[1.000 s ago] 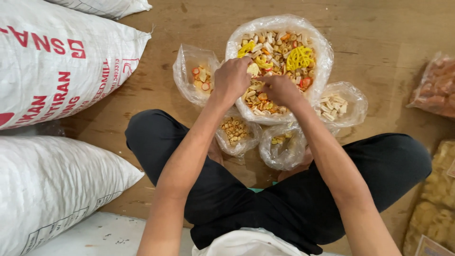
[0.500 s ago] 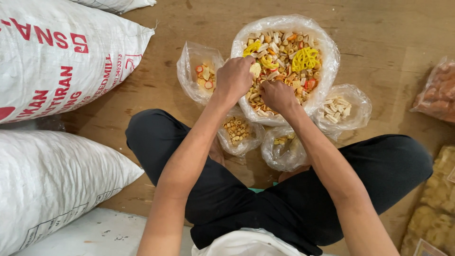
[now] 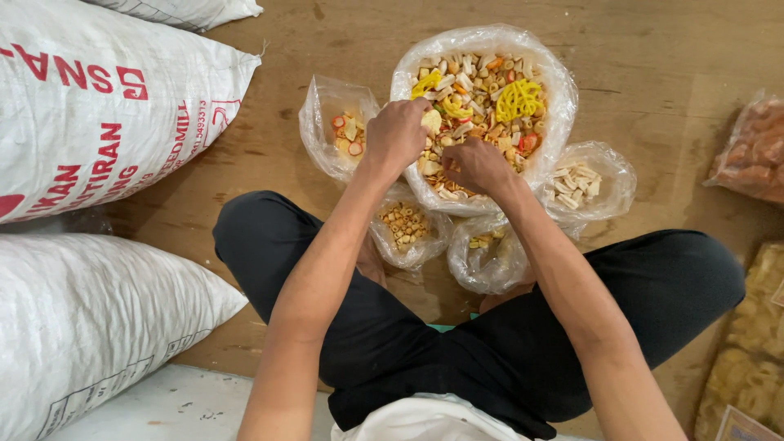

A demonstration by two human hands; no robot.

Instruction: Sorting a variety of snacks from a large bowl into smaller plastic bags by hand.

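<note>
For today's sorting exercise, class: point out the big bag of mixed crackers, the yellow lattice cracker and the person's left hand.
Big bag of mixed crackers (image 3: 563, 86): head view, right plastic rim.
Yellow lattice cracker (image 3: 518, 100): head view, its middle.
Left hand (image 3: 398, 135): head view, back of hand.

Person sits cross-legged on the floor (image 3: 327, 49), five open bags before the knees. Big bag (image 3: 490, 57) farthest out, centre — both hands in it, left hand (image 3: 398, 135) beside right hand (image 3: 478, 166), on the mixed snacks (image 3: 490, 98). Small bag (image 3: 335, 131) to its left, another (image 3: 592, 184) to its right. Two more bags (image 3: 406, 229) (image 3: 486, 257) nearer, between the legs. Sacks (image 3: 98, 114) stacked at left — packets (image 3: 755, 151) at right edge.
</note>
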